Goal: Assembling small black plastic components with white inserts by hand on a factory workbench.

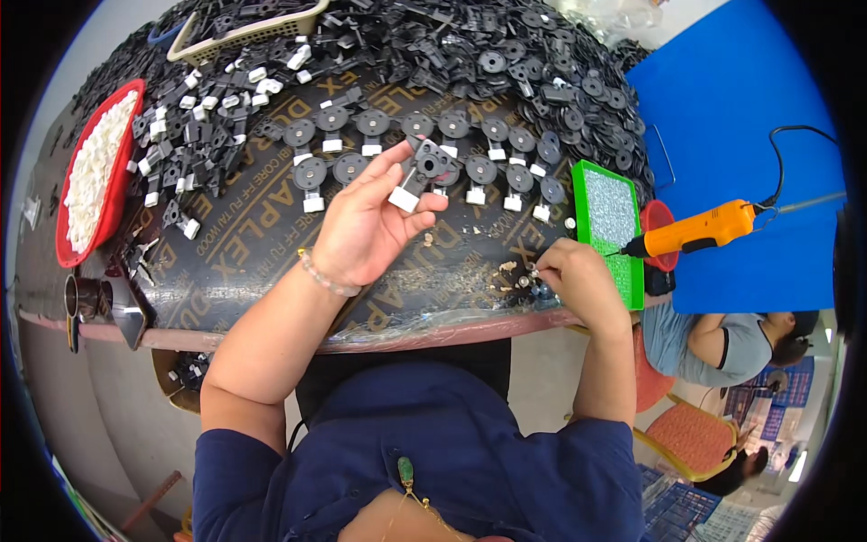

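My left hand [366,217] holds up a black plastic bracket [434,163] with a white block at its lower end, gripped between thumb and fingers above the table. Lower on the right, my right hand [578,275] is down at the table top, fingertips pinched beside a few small shiny metal pieces [524,281]. What lies between those fingertips is too small to make out. Beyond the left hand, black wheel parts [373,123] with white ends stand in two rows; the raised hand and bracket hide some of them.
A green tray [637,294] of small silvery pieces stands right of my right hand, with an orange electric screwdriver [700,231] across it. A red basket [135,126] of white pieces sits left. Black parts [533,68] heap up behind, around a beige basket [248,38]. Other people sit beyond the right side.
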{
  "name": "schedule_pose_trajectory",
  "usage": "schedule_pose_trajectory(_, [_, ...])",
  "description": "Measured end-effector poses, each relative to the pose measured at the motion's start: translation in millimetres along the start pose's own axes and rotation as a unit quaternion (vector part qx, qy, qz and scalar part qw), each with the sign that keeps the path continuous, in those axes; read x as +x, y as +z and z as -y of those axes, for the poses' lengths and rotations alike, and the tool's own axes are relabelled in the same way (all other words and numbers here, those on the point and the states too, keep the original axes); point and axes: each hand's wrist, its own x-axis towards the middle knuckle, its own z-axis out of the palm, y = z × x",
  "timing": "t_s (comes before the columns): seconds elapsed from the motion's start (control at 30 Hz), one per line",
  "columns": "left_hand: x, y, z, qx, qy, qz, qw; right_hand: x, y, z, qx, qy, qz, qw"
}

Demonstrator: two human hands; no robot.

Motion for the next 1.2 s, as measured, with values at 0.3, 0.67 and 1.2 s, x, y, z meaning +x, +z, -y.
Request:
schedule_pose_trajectory(0.3, [-1.2,13.9,5.7,0.075,-0.016,-0.001,0.997,-15.5,19.9,-12.5,0.029,-0.022,-0.082,0.996])
schedule_pose_trajectory(0.67, [-0.7,8.1,21.8,0.183,-0.067,0.014,0.981,38.2,-5.8,36.9,0.297,-0.039,-0.104,0.948])
schedule_pose_trajectory(1.2, [-1.4,8.6,18.4,0.196,-0.098,-0.02,0.975,111.4,-34.3,13.5,0.003,-0.062,-0.258,0.964])
